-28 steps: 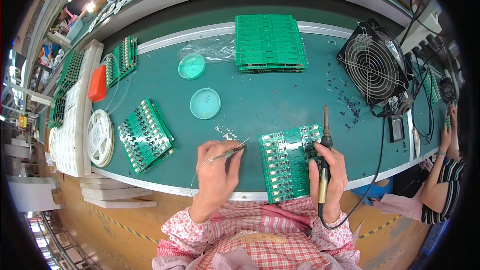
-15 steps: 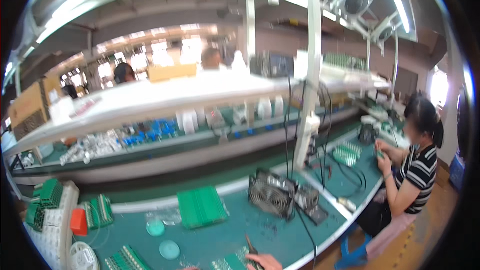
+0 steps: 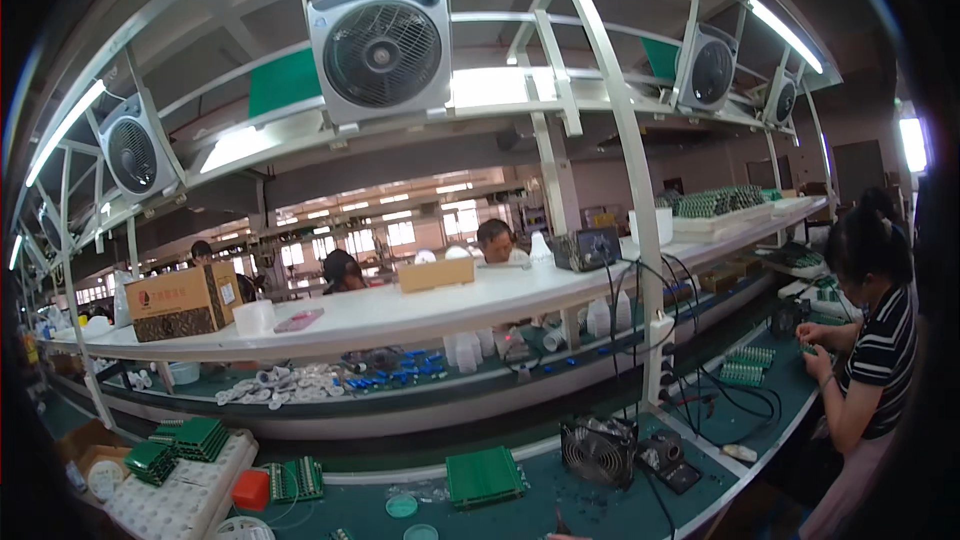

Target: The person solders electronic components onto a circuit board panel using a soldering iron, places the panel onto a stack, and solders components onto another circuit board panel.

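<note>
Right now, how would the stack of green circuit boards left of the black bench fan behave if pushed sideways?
The stack of green circuit boards would probably stay stiff, since it lies flat without sagging. Its layers might slide apart, as no strap shows around them. Tipping seems unlikely: it sits low and broad.

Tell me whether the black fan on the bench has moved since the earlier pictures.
No. The black fan still stands just left of the white post; only the view has shifted.
</note>
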The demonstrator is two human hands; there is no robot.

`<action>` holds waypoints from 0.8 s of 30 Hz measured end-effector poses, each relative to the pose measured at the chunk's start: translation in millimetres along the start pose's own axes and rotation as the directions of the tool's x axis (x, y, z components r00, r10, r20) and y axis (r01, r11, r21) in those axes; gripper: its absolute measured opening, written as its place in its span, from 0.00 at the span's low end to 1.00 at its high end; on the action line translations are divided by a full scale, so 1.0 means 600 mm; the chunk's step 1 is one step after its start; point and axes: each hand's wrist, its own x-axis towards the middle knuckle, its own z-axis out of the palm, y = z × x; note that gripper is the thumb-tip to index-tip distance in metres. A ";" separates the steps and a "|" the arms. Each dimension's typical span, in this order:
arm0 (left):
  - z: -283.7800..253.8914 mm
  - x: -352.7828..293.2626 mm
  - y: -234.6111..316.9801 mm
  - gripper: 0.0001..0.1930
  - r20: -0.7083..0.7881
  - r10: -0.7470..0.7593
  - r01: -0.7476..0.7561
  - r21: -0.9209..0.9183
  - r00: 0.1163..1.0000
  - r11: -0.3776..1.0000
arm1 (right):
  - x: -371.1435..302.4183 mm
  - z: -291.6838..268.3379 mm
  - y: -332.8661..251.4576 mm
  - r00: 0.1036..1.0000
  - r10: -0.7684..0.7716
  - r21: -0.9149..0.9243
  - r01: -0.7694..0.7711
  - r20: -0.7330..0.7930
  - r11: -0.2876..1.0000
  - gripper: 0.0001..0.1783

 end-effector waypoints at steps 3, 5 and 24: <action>-0.024 -0.003 0.013 0.13 0.036 0.012 -0.009 -0.076 0.999 0.997 | -0.002 0.006 0.001 1.000 -0.006 -0.022 0.007 0.015 1.000 0.18; -0.017 0.003 0.003 0.13 0.006 0.022 -0.022 0.003 1.000 1.000 | 0.002 0.016 0.020 0.999 -0.013 -0.050 0.015 0.052 0.999 0.19; -0.020 0.020 0.006 0.04 -0.045 0.016 -0.022 -0.135 0.999 0.991 | 0.026 0.008 -0.002 0.990 -0.019 -0.142 0.039 0.143 0.989 0.20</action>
